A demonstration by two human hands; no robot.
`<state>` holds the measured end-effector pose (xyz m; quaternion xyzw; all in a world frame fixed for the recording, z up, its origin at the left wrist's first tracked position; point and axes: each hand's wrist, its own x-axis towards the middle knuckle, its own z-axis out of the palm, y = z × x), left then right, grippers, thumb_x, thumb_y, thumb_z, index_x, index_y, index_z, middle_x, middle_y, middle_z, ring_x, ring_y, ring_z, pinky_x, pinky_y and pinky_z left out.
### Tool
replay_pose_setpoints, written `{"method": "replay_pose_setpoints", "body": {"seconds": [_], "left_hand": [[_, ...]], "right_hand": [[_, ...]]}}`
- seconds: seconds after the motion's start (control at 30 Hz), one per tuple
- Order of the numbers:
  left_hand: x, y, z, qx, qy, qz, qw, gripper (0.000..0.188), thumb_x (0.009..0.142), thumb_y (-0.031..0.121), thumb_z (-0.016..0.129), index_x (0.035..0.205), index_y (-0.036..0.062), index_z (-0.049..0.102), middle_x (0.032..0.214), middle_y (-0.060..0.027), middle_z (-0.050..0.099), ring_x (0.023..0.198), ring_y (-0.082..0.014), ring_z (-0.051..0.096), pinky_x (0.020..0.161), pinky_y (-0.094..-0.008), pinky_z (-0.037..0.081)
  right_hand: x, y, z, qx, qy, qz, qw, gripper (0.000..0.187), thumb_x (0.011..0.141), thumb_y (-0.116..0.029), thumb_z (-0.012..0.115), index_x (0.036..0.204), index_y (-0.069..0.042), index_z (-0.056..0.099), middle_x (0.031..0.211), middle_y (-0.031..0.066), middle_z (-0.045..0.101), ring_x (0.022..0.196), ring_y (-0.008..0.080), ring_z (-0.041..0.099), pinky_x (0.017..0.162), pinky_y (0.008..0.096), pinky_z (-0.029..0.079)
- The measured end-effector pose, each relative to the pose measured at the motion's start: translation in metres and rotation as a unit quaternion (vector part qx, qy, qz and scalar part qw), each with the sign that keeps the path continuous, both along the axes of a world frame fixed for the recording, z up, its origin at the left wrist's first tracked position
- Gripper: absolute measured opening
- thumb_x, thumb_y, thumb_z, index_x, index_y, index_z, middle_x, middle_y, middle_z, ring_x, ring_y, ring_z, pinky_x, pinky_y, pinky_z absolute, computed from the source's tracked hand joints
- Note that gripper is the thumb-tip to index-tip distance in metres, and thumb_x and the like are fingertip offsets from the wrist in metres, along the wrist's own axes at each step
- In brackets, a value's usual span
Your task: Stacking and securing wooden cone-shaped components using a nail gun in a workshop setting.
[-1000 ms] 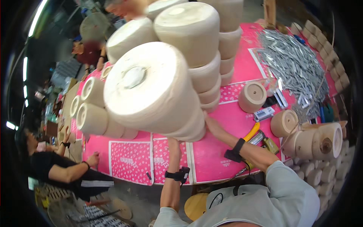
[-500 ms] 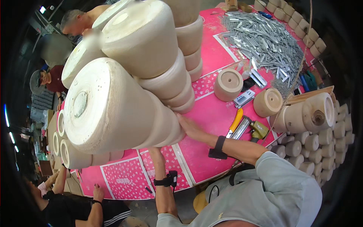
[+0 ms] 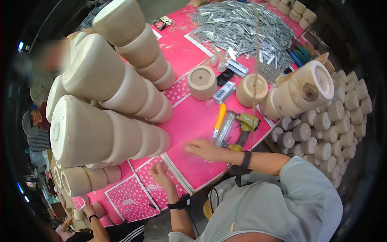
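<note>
Close to the near stack of tapered, pale wooden blocks (image 3: 121, 133), my left hand (image 3: 161, 174) is off it, fingers apart and empty. My right hand (image 3: 199, 148) hovers over the pink table covering (image 3: 183, 131), blurred, its fingers stretched out and holding nothing. Just beyond it lie a yellow-handled utility knife (image 3: 220, 117) and a green pneumatic stapler (image 3: 246, 125). Two single wooden blocks with a hole in the top, a left one (image 3: 201, 84) and a right one (image 3: 252, 88), stand farther back.
More block stacks (image 3: 141, 46) rise at the left. A heap of silver metal strips (image 3: 246, 28) covers the back. Knotted wooden blocks (image 3: 300, 90) lie in a row at the right, above many piled blocks (image 3: 330, 133). A co-worker's arm (image 3: 96, 226) shows lower left.
Both hands have let go of the near stack, and my right hand has drawn away from it. The view has shifted, so the stacks sit farther left.
</note>
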<state>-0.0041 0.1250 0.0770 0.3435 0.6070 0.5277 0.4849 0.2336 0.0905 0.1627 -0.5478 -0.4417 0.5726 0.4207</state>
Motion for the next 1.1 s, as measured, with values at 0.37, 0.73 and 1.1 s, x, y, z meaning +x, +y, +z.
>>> {"method": "replay_pose_setpoints", "body": {"seconds": [0.37,0.73,1.1], "left_hand": [[0.227,0.061,0.002,-0.055,0.107,-0.319,0.94,0.081,0.086,0.042,0.06,0.14,0.0003,0.016,0.115,-0.0214,0.05,0.084,-0.0263,0.062,0.063,-0.0343,0.054],[0.3,0.133,-0.002,-0.083,0.149,-0.31,0.935,0.084,0.084,0.041,0.057,0.141,-0.0012,0.011,0.108,-0.0267,0.054,0.066,-0.0293,0.065,0.045,-0.0337,0.051],[0.308,0.162,0.007,-0.101,0.081,-0.36,0.924,0.063,0.084,0.022,0.048,0.134,-0.0014,0.02,0.103,-0.0292,0.054,0.06,-0.0327,0.065,0.043,-0.0367,0.054]], "right_hand": [[0.125,-0.229,-0.052,-0.151,0.093,-0.093,0.98,0.03,0.093,-0.021,0.051,0.112,0.001,0.059,0.094,0.0089,0.065,0.085,0.0146,0.062,0.072,0.0262,0.05],[0.109,-0.208,-0.04,-0.123,-0.022,-0.192,0.974,0.034,0.091,-0.022,0.051,0.116,0.001,0.057,0.101,0.0146,0.065,0.091,0.0216,0.062,0.08,0.0302,0.048],[0.068,-0.131,-0.062,-0.16,-0.19,-0.338,0.908,0.059,0.083,-0.019,0.057,0.132,0.004,0.035,0.104,0.0238,0.059,0.095,0.0332,0.06,0.08,0.0388,0.047]]}}
